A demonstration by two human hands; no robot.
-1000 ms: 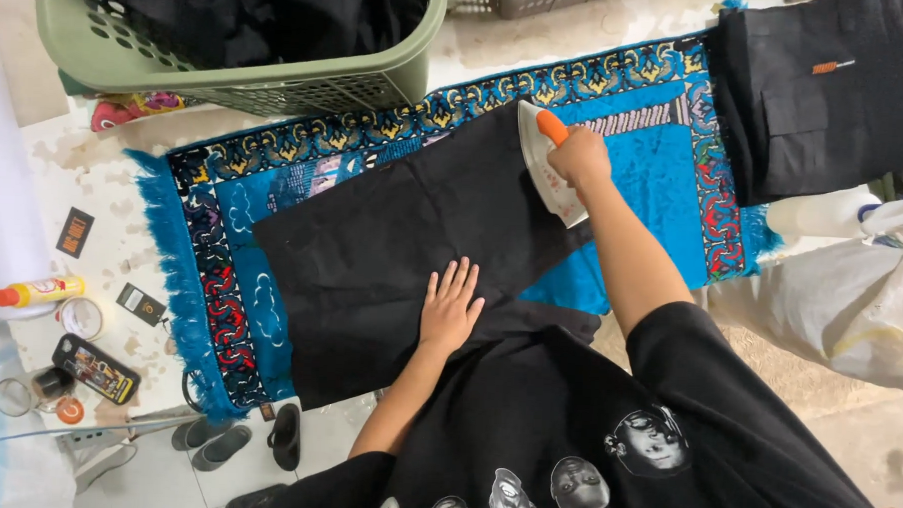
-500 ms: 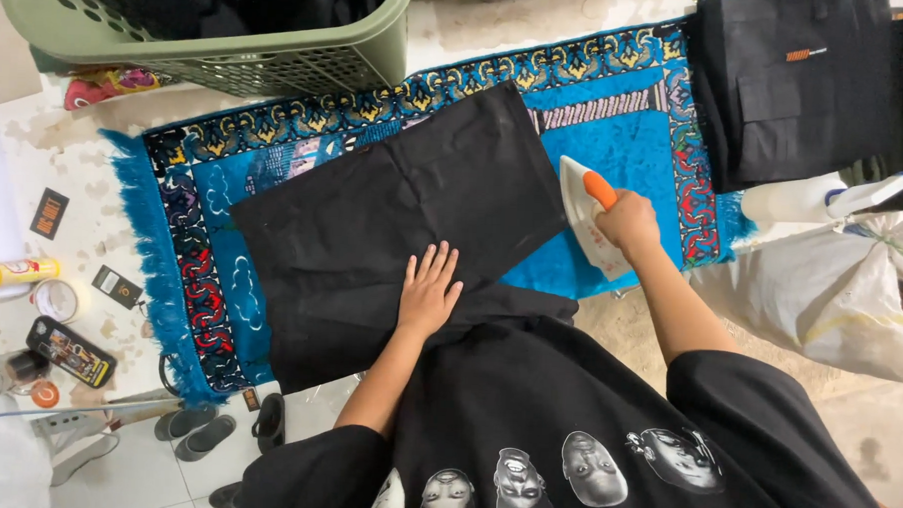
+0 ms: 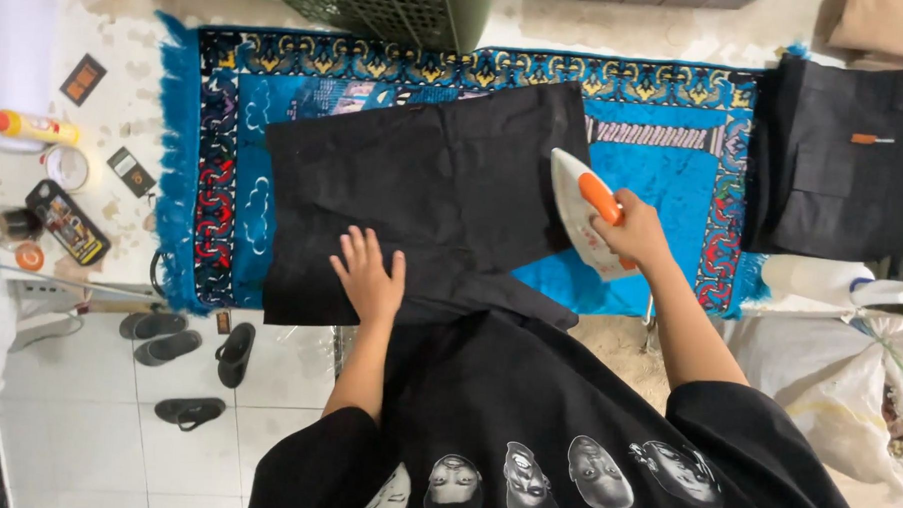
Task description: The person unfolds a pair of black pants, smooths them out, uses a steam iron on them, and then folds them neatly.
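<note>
On the blue rug (image 3: 674,172), black cloth (image 3: 424,183) spread flat. Left hand (image 3: 369,276) pressed palm-down, fingers splayed, on cloth's near edge. Right hand (image 3: 632,230) clamped round orange-handled iron (image 3: 583,214) at cloth's right edge, forearm extended.

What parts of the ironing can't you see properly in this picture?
Head view only:
- The iron: its flat underside faces the black cloth, so it is hidden.
- The right hand wraps the orange handle, covering most of it.
- The left hand hides the cloth beneath its palm.
- The green basket is cut off by the top edge.
</note>
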